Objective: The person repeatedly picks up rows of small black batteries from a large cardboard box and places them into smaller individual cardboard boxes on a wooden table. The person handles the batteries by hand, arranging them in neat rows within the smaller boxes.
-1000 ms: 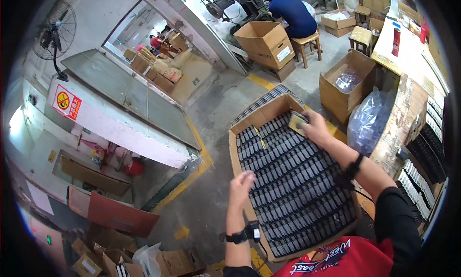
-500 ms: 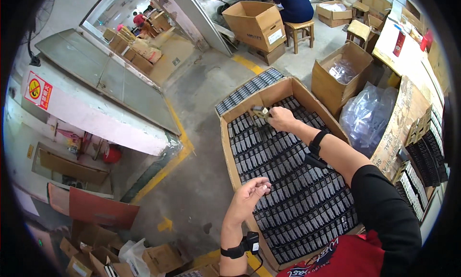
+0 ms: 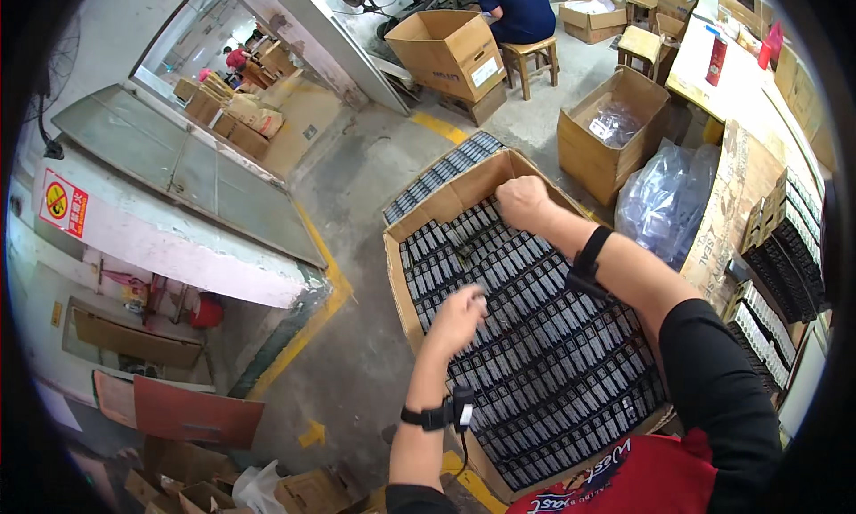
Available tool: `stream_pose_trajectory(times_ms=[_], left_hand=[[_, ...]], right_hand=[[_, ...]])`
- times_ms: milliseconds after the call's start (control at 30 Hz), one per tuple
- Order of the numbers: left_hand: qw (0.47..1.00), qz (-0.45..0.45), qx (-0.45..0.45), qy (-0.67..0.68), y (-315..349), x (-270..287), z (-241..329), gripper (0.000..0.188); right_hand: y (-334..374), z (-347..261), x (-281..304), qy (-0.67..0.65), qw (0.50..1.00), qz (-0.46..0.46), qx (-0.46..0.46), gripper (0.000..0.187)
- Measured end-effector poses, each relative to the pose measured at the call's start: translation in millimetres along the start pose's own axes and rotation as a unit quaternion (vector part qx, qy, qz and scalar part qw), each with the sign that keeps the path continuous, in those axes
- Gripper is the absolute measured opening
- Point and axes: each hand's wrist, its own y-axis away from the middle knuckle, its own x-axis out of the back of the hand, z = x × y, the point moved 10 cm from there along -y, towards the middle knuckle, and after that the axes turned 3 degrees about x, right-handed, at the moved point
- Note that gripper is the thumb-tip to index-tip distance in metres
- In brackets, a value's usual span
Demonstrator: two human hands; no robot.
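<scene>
A large open cardboard box (image 3: 398, 278) stands on the floor in front of me, packed with rows of small black parts (image 3: 553, 362). My left hand (image 3: 456, 320) hangs over the box's left side, fingers bent down onto the parts and blurred. A black wrist device (image 3: 439, 415) sits on that wrist. My right hand (image 3: 524, 202) is a closed fist at the far rim of the box, over the farthest rows; anything inside it is hidden. A black band (image 3: 588, 260) wraps that forearm.
A tray of black parts (image 3: 437, 175) pokes out behind the box. To the right are a clear plastic bag (image 3: 664, 202), an open carton of bagged items (image 3: 606, 131) and racks of black parts (image 3: 785, 246). Farther back, a person in blue (image 3: 513, 6) sits beside a big carton (image 3: 446, 46).
My left hand has dropped from above the box down onto the black parts. My right hand stayed over the box's far rows, shifting right along them, and now shows as a closed fist.
</scene>
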Motion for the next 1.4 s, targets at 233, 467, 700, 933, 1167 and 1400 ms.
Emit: stream_pose_trajectory(times_ms=[233,467,700,933,1167,1400], left_hand=[[0.978,0.105,0.112,-0.144,-87,9,-32,0.033],[0.923,0.181,0.115,-0.318,-72,-6,16,0.023],[0.924,0.307,0.081,-0.213,-51,-16,17,0.033],[0.892,0.389,-0.164,0.159,-18,-15,5,0.051],[0.850,0.402,-0.248,0.233,40,11,50,0.044],[0.772,0.445,-0.366,0.269,122,-1,146,0.035]], right_hand=[[19,14,-73,0.157,0.966,-0.200,-0.048,0.027],[36,23,-54,-0.046,0.992,-0.118,0.004,0.032],[56,59,-57,-0.257,0.954,-0.033,-0.153,0.032],[116,77,-42,-0.583,0.752,0.292,-0.095,0.051],[124,70,4,-0.793,0.537,0.288,0.014,0.054],[215,86,118,-0.804,0.521,0.272,0.089,0.048]])
